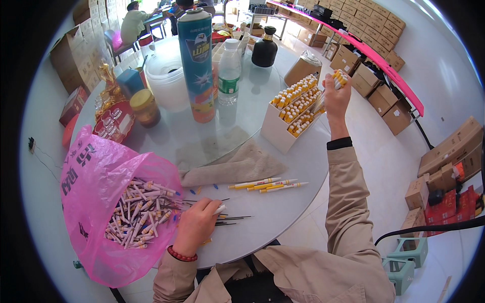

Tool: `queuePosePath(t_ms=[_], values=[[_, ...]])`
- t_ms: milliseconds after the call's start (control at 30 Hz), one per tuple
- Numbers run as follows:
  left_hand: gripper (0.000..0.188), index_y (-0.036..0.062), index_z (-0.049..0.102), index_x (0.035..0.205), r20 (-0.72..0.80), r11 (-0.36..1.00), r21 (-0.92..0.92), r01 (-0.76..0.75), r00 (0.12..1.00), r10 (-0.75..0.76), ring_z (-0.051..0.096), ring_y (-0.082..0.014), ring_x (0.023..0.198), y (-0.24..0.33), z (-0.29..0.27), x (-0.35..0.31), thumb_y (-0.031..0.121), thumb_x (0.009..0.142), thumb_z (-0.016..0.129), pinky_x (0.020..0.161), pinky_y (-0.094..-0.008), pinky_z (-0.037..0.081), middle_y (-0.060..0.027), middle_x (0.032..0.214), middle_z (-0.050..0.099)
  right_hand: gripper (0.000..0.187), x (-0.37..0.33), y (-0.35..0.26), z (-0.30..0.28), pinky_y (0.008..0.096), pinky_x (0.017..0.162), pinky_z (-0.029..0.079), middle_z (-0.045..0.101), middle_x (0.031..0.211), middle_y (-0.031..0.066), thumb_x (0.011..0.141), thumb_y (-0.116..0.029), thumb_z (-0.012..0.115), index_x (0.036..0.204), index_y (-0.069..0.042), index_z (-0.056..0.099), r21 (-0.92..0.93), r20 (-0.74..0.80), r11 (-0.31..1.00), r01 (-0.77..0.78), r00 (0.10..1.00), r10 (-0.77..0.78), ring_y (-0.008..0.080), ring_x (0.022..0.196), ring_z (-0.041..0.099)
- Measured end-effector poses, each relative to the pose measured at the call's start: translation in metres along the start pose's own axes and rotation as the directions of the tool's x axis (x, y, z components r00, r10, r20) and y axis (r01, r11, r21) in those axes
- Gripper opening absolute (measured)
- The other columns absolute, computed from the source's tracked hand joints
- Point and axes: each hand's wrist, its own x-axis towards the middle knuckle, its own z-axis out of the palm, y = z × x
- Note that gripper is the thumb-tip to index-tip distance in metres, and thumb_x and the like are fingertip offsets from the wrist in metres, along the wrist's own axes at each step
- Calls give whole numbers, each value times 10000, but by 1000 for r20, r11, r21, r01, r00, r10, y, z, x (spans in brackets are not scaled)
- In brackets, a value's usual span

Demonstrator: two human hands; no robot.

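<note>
My right hand [337, 96] is raised at the white divided box [277, 132], closed round a bunch of white-and-yellow pens [339, 78]. Rows of similar pens [298, 105] stand upright in the box's compartments. Near the table's front edge my left hand [196, 226] is closed on a small white pen part [220, 209], mostly hidden by the fingers. Thin black pen refills [235, 218] lie beside that hand. Several assembled pens [270, 185] lie farther right. Left of the hand, an open pink plastic bag [101, 166] holds a heap of white pen parts [136, 217].
A folded grey-beige cloth [237, 166] lies mid-table. Behind it stand a tall blue spray can [197, 65], a plastic bottle [230, 76], stacked clear tubs [166, 83], a brown jar [145, 108] and a black bottle [264, 50]. Cardboard boxes [384, 101] sit under a pink-topped table [369, 50].
</note>
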Motion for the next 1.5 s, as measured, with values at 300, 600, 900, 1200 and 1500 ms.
queuePosePath(t_ms=[300, 600, 900, 1200, 1500], values=[[193, 72, 640, 971, 19, 1000, 10, 1, 1000, -1, 632, -300, 730, 0, -2, -1, 39, 782, 659, 611, -359, 502, -96, 857, 613, 337, -6, 2, -4, 276, 795, 510, 633, 986, 137, 887, -145, 645, 1144, -11, 474, -3, 29, 992, -126, 992, 126, 151, 901, 616], [199, 65, 640, 975, 36, 1000, 14, 6, 999, -7, 630, -301, 731, 3, -3, 0, 39, 779, 662, 611, -359, 500, -98, 865, 614, 165, 0, -11, -18, 279, 770, 492, 643, 962, 73, 891, -148, 630, 1017, -44, 605, -254, 188, 966, 42, 982, 7, 144, 878, 607], [208, 60, 639, 975, 37, 1000, 7, -1, 999, 1, 628, -307, 727, 4, -3, 0, 30, 771, 665, 612, -361, 497, -104, 862, 609, 354, 9, -22, -21, 369, 934, 460, 613, 1169, 174, 942, -311, 551, 1076, 7, 629, -482, 425, 801, 355, 894, -140, 321, 1088, 582], [205, 68, 637, 969, 24, 1000, -7, -6, 1000, 6, 624, -313, 727, 3, -2, -1, 23, 771, 660, 609, -367, 494, -103, 849, 606, 447, 8, -25, -25, 359, 1034, 376, 538, 1306, 189, 988, -348, 452, 1223, 13, 568, -466, 472, 872, 152, 876, 100, 312, 1223, 505], [203, 69, 635, 962, 8, 999, -3, -32, 999, 32, 623, -313, 720, 0, -2, 0, 24, 766, 663, 602, -367, 494, -105, 838, 605, 482, 11, -14, -23, 373, 1013, 403, 559, 1276, 193, 965, -373, 474, 1206, 35, 564, -541, 532, 702, 463, 835, -141, 330, 1213, 510]])
